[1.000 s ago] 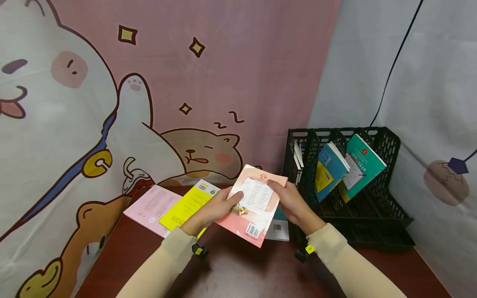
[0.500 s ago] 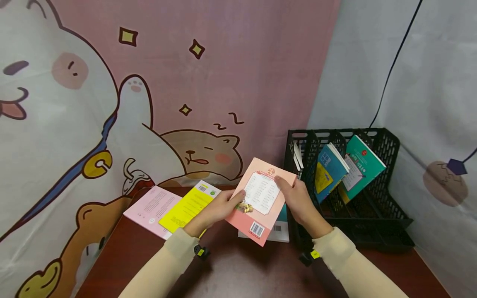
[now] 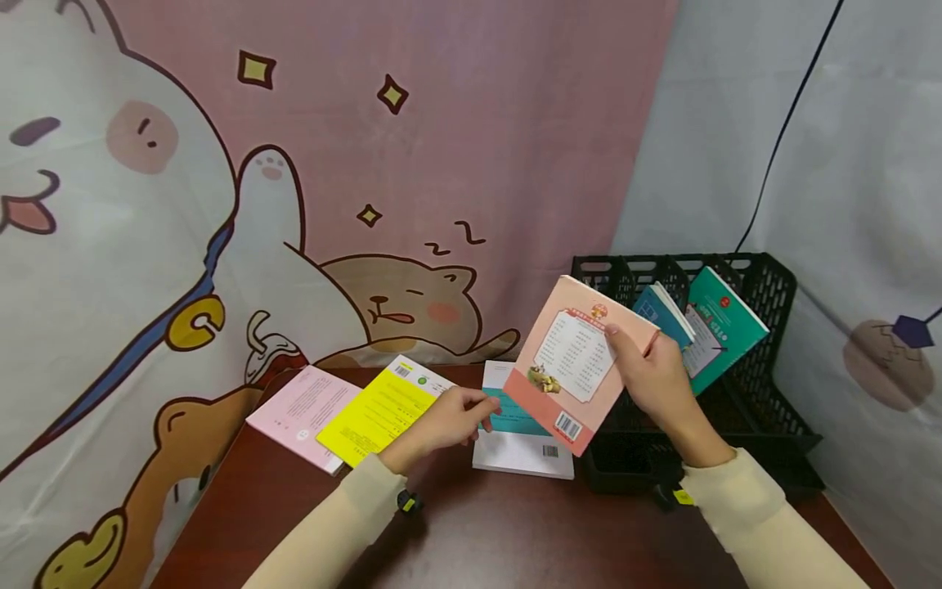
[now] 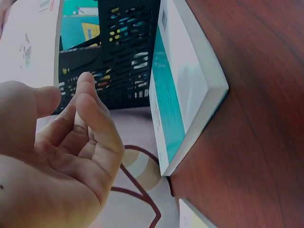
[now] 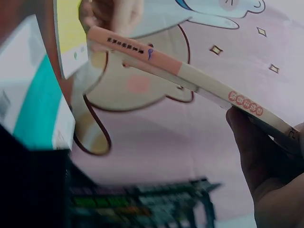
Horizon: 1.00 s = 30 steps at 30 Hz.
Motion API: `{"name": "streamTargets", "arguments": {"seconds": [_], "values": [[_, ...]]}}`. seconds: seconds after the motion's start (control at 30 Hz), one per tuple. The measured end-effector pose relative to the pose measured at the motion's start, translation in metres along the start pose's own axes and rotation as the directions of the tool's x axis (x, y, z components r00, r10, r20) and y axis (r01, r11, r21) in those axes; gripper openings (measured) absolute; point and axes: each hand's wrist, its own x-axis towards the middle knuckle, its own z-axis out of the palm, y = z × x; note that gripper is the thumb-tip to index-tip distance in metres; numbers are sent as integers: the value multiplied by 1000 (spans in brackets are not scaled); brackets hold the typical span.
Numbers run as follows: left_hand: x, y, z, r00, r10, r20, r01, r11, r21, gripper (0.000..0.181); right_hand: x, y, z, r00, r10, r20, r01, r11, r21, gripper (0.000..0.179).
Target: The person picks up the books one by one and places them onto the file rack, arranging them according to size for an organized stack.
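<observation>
My right hand (image 3: 657,386) grips a salmon-pink book (image 3: 540,348) by its right edge, thumb across the cover. The book is tilted in front of the black file rack (image 3: 773,327); its printed spine shows in the right wrist view. Apart from that book, my left hand (image 3: 450,421) is held over the table, fingers loosely bent and nothing between them. Just beyond it a white-and-teal book (image 3: 518,454) lies flat. In the left wrist view, that book's thick page edge (image 4: 202,121) appears beside the left hand (image 4: 71,156).
To the left, a yellow book (image 3: 379,413) overlaps a pale pink book (image 3: 302,417) on the brown table (image 3: 471,540). A blue book (image 3: 666,315) and a green book (image 3: 728,327) lean in the rack's compartments. A printed cloth (image 3: 478,123) hangs behind.
My left hand has let go of the salmon-pink book. The right hand has carried it up and right, in front of the rack, uncovering more of the white-and-teal book.
</observation>
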Motion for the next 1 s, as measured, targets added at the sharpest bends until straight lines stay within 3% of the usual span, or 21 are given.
{"name": "streamTargets", "arguments": {"seconds": [0.33,0.67,0.9,1.0], "values": [[8,5,24,1000,24,10,-24,999,43,36,0,-8,-53,992,-89,-92,81,993,-89,42],[20,16,54,999,23,44,-22,999,-23,38,0,-4,-94,991,-11,-133,-12,985,-170,46],[24,26,70,998,17,62,-15,999,-36,38,2,-2,-116,985,3,-172,-34,984,-175,27],[27,30,75,998,13,68,-11,999,-32,38,2,-1,-124,983,10,-185,-45,981,-186,27]]}}
